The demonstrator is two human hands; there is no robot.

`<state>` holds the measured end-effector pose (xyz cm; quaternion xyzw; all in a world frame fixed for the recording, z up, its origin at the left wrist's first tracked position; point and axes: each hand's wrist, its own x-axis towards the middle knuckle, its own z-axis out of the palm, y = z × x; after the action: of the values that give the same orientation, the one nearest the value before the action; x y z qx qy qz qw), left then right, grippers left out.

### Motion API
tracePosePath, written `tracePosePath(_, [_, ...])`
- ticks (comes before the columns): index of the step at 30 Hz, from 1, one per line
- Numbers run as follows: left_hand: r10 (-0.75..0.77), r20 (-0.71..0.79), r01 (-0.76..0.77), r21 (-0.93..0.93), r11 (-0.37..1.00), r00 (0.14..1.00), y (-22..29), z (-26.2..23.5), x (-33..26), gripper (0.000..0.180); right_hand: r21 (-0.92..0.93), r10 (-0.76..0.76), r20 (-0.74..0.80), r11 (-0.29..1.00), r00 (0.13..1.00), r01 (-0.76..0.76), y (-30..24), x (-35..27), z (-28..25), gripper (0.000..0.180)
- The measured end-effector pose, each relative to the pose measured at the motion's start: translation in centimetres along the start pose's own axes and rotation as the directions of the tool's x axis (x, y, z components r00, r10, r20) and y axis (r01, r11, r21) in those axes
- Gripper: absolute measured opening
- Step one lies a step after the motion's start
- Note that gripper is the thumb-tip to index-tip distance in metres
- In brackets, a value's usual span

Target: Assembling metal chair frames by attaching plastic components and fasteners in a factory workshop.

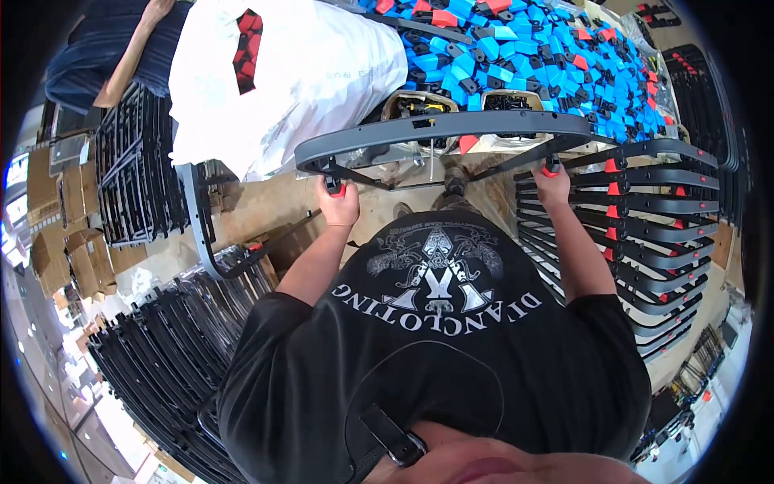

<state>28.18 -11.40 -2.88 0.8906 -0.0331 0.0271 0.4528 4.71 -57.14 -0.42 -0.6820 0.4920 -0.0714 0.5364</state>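
Note:
Before me I hold a dark grey metal frame (443,127) with a long, gently curved bar and rounded corners. Its bar lies across the front edge of the heaped work surface. My left hand (339,208) is closed around the frame's left side, where a small black and red plastic fitting (334,187) shows. At the right side my right hand (553,187) is closed in the same way, next to a similar black and red fitting (551,167). Fingers wrap under and are partly hidden.
Blue, black and red plastic pieces (516,56) are heaped beyond the frame. Left of them sits a white sack (282,81). Similar frames are stacked at right (661,202) and at lower left (161,347). A co-worker's arm (129,60) shows at upper left.

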Motion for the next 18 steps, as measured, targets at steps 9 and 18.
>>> tracePosePath(9, [0.170, 0.461, -0.194, 0.006, 0.981, 0.871, -0.4, -2.9, 3.6, 0.053, -0.021, -0.186, 0.092, 0.982, 0.978, 0.188, -1.1, -0.2, -0.3, 0.040])
tracePosePath(18, [0.139, 0.419, -0.170, 0.038, 0.985, 0.897, -0.7, -0.6, 4.4, 0.034, -0.219, -0.278, -0.160, 0.946, 0.947, 0.240, 3.6, 4.1, 3.2, 0.022])
